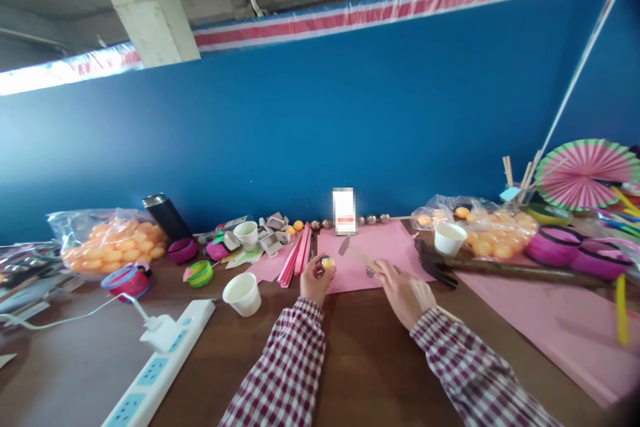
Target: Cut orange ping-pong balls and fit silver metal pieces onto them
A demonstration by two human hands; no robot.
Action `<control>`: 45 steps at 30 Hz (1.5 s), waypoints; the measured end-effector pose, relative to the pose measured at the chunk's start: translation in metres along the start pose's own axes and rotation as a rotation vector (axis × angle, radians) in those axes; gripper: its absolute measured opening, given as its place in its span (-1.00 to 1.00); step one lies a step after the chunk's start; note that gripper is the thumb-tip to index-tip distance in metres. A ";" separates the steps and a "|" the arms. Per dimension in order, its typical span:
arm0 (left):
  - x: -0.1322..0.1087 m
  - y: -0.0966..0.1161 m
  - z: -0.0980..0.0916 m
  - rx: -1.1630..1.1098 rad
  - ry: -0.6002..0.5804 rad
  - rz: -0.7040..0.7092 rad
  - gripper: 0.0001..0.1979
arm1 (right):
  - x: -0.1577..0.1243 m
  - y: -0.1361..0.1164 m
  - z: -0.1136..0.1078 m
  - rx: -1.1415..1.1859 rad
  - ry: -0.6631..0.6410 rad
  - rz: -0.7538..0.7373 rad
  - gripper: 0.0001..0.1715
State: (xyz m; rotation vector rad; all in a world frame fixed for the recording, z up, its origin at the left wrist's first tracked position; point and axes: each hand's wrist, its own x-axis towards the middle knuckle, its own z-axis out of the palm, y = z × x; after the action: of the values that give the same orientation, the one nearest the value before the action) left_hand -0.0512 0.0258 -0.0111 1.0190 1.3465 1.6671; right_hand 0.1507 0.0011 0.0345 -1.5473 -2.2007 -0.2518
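My left hand [316,279] is closed around a small orange ball [327,263], held just above the brown table beside a sheet of pink paper [387,247]. My right hand [403,290] grips the wooden handle of a small knife [353,250]; its blade points up and left toward the ball. Both sleeves are red-and-white checked.
A white paper cup [243,293] and a white power strip [165,363] lie at the left. Bags of orange balls [113,240] [493,227] sit at both sides. A hammer [480,268], another cup [449,237], tape rolls and a paper fan [587,173] crowd the right.
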 end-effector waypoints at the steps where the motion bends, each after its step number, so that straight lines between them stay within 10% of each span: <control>1: 0.000 0.000 0.000 0.002 0.010 -0.004 -0.51 | 0.000 -0.001 -0.001 0.009 0.010 -0.010 -0.69; 45: -0.005 0.005 0.004 0.092 -0.069 0.039 -0.60 | -0.001 -0.014 -0.005 0.042 -0.098 -0.076 -0.63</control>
State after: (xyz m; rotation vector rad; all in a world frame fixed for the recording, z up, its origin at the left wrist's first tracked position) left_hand -0.0454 0.0216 -0.0059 1.1520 1.3764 1.5965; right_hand 0.1391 -0.0068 0.0396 -1.4853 -2.3282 -0.1546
